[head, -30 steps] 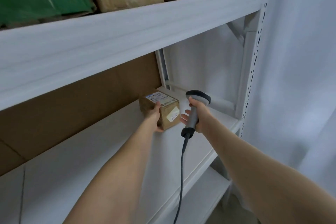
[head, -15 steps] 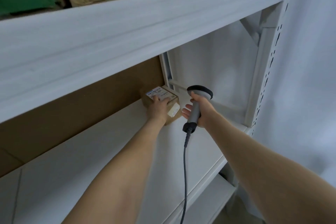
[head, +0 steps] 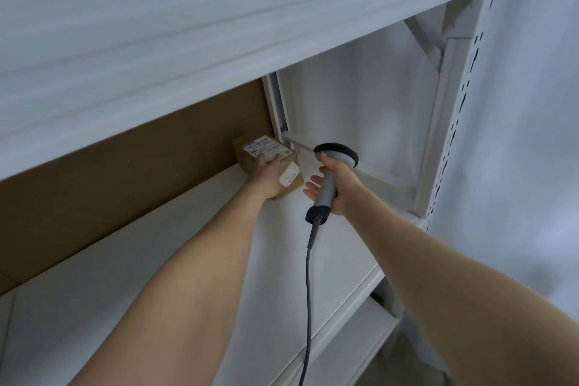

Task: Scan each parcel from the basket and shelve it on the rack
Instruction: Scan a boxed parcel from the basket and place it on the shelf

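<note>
A small brown cardboard parcel with a white label on top sits at the back of the white rack shelf, against a brown backboard. My left hand rests on the parcel's near top edge, fingers fairly straight over the label. Just to its right, my right hand grips the grey handle of a corded barcode scanner, whose dark head points toward the back of the shelf. The scanner's cable hangs down toward me.
A thick white shelf beam crosses overhead, with cardboard boxes above it. A perforated white upright stands at the right, with a white curtain beyond. The brown backboard lines the shelf's rear. A lower shelf shows below right.
The parcel has slid further back on the shelf to the backboard. My left hand went from its side to resting on top. The scanner hand stayed beside it.
</note>
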Tool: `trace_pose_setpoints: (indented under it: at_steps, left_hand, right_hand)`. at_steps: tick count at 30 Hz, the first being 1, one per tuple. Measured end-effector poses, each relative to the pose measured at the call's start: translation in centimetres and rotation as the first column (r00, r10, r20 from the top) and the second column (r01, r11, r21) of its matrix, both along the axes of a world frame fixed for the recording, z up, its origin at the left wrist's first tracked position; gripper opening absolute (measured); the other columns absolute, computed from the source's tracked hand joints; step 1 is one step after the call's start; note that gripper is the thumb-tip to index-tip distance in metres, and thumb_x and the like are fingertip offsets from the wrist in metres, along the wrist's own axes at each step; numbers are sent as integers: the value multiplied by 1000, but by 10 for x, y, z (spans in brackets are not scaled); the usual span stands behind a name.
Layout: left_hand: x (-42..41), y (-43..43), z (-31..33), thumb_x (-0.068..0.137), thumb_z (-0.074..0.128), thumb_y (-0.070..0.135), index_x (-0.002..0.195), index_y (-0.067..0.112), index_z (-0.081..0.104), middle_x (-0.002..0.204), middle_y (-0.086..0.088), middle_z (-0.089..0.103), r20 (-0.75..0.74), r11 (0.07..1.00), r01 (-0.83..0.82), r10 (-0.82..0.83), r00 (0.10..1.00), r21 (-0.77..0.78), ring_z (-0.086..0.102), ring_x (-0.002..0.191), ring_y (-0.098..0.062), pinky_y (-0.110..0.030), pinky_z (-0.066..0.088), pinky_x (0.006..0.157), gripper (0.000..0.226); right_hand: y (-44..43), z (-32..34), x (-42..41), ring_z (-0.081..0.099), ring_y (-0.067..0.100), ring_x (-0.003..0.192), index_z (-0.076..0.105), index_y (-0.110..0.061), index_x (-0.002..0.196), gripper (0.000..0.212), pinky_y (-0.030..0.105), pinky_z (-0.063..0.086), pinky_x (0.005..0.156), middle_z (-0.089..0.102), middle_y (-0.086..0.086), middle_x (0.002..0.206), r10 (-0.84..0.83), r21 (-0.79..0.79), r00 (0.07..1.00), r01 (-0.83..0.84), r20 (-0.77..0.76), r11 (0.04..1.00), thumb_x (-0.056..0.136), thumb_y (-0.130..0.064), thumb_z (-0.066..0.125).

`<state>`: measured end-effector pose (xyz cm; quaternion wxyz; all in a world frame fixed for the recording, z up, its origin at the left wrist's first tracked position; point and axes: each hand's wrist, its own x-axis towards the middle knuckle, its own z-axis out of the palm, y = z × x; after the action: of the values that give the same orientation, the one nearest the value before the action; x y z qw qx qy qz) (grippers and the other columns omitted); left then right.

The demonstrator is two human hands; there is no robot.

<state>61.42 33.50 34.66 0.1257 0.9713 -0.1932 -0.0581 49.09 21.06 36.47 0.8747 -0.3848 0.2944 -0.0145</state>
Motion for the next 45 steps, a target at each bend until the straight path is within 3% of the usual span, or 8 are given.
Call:
trace_pose_setpoints:
  at_steps: [5, 9, 13, 19, 27, 34, 40, 45]
  left_hand:
    - [-27, 1, 12, 90, 55, 11, 148, 16, 27, 155, -13, 11, 107, 999, -36, 35, 994, 11, 35, 134, -35, -40, 38, 107, 65]
    - [-65, 7, 25, 92, 53, 10, 151, 26, 24, 154, -11, 15, 65, 1000, 22, -22, 998, -1, 38, 132, -33, -40, 37, 109, 68]
    - [-120, 15, 38, 92, 48, 4, 148, 11, 30, 154, -16, 16, 99, 992, 103, -109, 989, 66, 33, 137, -33, -35, 30, 113, 59]
    - [-221, 21, 41, 93, 38, 2, 143, 9, 37, 145, -17, 30, 114, 971, 194, -210, 971, 139, 42, 128, -35, -41, 40, 104, 50]
    - [-342, -25, 6, 92, 36, 3, 142, 10, 39, 138, -17, 32, -8, 905, 390, -394, 919, 172, 51, 116, -37, -43, 43, 97, 50]
    - [-451, -95, -48, 93, 37, 0, 143, 10, 38, 149, -18, 24, -141, 823, 524, -505, 852, 219, 44, 126, -38, -44, 40, 105, 51]
    - [-557, -154, -101, 94, 34, 2, 144, 8, 33, 147, -19, 24, -269, 772, 603, -548, 792, 202, 41, 128, -40, -47, 36, 108, 51]
    - [-630, -186, -149, 95, 44, 9, 142, 10, 37, 142, -15, 32, -363, 745, 641, -555, 749, 185, 45, 125, -37, -47, 39, 105, 48]
  right_hand:
    - [5, 11, -21, 66, 26, 83, 53, -3, 125, 52, 39, 57, 67, 63, 14, 103, -17, -4, 1000, 17, 10, 1000, 87, -32, 73]
    - [18, 17, -60, 66, 26, 89, 53, -3, 125, 54, 38, 57, 62, 63, 15, 105, -32, 11, 999, 31, 33, 999, 86, -32, 74]
    - [33, 17, -116, 67, 25, 85, 53, -4, 125, 55, 36, 58, 60, 65, 15, 104, -93, 4, 995, 93, 44, 996, 84, -33, 75]
    - [49, 1, -217, 66, 23, 78, 57, -6, 111, 42, 35, 58, 61, 65, 13, 94, -211, 30, 977, 210, 28, 977, 84, -33, 75]
    - [30, -40, -356, 62, 21, 68, 57, -9, 90, 26, 32, 59, 57, 62, 10, 81, -375, 89, 926, 378, -52, 922, 87, -30, 72]
    - [-19, -87, -476, 63, 22, 71, 58, -11, 96, 19, 37, 57, 67, 64, 11, 82, -519, 114, 844, 533, -131, 838, 89, -25, 69]
    - [-69, -129, -587, 64, 20, 66, 63, -7, 96, 17, 31, 58, 55, 66, 8, 74, -580, 137, 772, 624, -259, 770, 86, -19, 69]
    - [-105, -171, -660, 63, 18, 72, 62, -6, 100, 18, 32, 59, 68, 64, 8, 78, -629, 112, 702, 692, -334, 714, 88, -18, 66]
